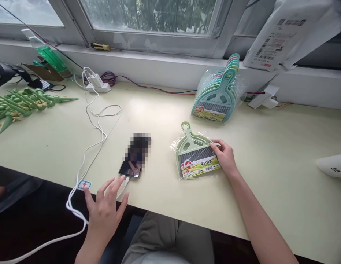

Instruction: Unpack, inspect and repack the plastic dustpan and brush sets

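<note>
A: Which containers are there?
B: A clear plastic wrapper (174,143), for one, with a pale green dustpan-and-brush set (190,146) inside. Behind it, near the wall, a stack of similar sets (215,97) sits in crinkled clear plastic. The white parcel bag (280,42) with the barcode label hides its contents. Over on the far left, a clear bottle (53,58) with a green label leans over; I can't make out whether it holds anything.
A: And the single set, where is it?
B: Flat on the cream table (159,113), in front of the stack and well to the right of the smartphone (131,168).
A: How does the right hand (225,156) have it?
B: Narrowly, thumb on top and fingers curled at the rim, pinching the set's right edge. Nearly all of the set lies to the left of that grip.
A: Which way does it point?
B: Its looped handle (186,128) points away from the person, towards the window, leaning a little left. The long axis follows that line, with the yellow-green printed label (200,167) across the near end.
A: The left hand (104,211)?
B: Fingers spread wide, nothing in its grasp, beside the phone's plugged-in charging cable (126,181). Whether a fingertip touches the phone, I can't tell.
</note>
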The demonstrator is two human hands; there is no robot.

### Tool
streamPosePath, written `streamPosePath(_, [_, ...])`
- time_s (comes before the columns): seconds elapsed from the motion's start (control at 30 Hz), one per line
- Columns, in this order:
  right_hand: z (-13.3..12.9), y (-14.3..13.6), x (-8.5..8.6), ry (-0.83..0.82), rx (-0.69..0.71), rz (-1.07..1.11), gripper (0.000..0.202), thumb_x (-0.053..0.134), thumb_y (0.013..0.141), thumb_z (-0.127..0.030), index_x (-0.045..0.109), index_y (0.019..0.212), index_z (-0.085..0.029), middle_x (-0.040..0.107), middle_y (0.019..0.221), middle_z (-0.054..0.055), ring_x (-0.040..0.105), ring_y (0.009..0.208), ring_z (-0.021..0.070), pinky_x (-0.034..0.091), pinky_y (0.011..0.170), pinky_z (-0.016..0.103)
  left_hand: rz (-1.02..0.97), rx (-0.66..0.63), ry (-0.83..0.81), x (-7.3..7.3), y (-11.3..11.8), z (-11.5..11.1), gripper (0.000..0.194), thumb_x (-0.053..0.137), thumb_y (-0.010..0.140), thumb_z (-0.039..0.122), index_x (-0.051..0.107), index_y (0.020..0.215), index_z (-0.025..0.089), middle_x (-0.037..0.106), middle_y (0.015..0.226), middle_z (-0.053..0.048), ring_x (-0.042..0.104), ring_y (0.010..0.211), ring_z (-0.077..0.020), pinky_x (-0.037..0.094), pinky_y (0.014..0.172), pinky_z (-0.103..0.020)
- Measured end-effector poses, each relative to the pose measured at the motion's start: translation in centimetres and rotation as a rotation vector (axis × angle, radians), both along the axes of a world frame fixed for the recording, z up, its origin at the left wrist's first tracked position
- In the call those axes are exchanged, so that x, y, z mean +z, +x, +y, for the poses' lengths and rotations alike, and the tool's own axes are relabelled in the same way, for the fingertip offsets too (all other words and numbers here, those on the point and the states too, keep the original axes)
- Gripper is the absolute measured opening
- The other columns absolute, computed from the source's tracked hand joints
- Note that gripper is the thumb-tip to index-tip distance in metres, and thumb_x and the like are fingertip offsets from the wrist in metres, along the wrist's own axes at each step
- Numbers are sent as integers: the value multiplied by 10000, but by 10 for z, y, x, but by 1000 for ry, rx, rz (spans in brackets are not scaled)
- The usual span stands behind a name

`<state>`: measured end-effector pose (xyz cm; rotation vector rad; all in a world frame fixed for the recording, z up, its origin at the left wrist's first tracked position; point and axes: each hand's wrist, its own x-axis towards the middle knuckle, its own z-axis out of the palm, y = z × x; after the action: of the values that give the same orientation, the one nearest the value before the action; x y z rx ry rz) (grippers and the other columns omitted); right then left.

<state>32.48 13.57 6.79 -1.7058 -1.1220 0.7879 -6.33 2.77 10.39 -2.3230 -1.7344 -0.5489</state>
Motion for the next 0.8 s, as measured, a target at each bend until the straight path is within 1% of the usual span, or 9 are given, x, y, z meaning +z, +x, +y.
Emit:
streamPosePath(0.07, [1,0,1,10,8,9,371,607,735,-496,648,931,-183,637,747,33,534,627,155,426,566,266,8,7,-18,-8,3,-3,473,495,874,210,423,1341,239,655,1144,-56,566,1060,-243,25,1090,-628])
streamPosePath(0.17, [0,0,1,28,17,-5,372,593,743,-499,648,925,-179,640,749,37,528,621,152,422,577,268,-13,28,15,-13,8,-1,451,467,886,218,437,1335,245,664,1120,-58,560,1039,-251,23,1074,-644])
streamPosePath(0.27, [0,1,1,40,25,-27,384,582,748,-505,650,932,-176,638,739,37,520,616,150,418,578,268,-30,37,54,-14,11,4,455,485,876,259,455,1329,237,668,1105,-72,548,1042,-266,40,1069,-644])
streamPosePath(0.37, [0,2,0,33,28,-44,407,582,741,-519,653,939,-171,628,700,28,518,601,150,416,568,267,-24,27,69,-15,13,6,477,485,871,271,441,1345,240,671,1091,-74,545,1045,-268,38,1074,-642])
streamPosePath(0.47, [0,4,-2,23,29,-44,421,595,730,-523,652,952,-170,626,685,18,529,600,151,423,566,267,-16,21,16,-15,17,5,501,465,878,266,398,1374,257,665,1110,-69,546,1059,-269,11,1080,-648])
streamPosePath(0.57, [-1,5,-5,29,22,-50,417,606,726,-512,652,963,-173,643,725,22,546,615,152,443,582,275,-18,37,-37,-15,23,7,511,451,882,272,374,1387,247,646,1156,-74,534,1092,-272,-10,1080,-657])
streamPosePath(0.8, [-1,5,-5,11,17,-82,394,600,739,-499,654,973,-186,644,732,18,556,625,156,462,582,282,-60,27,-77,-16,26,16,477,445,884,275,409,1357,226,628,1196,-75,517,1135,-264,-42,1082,-653])
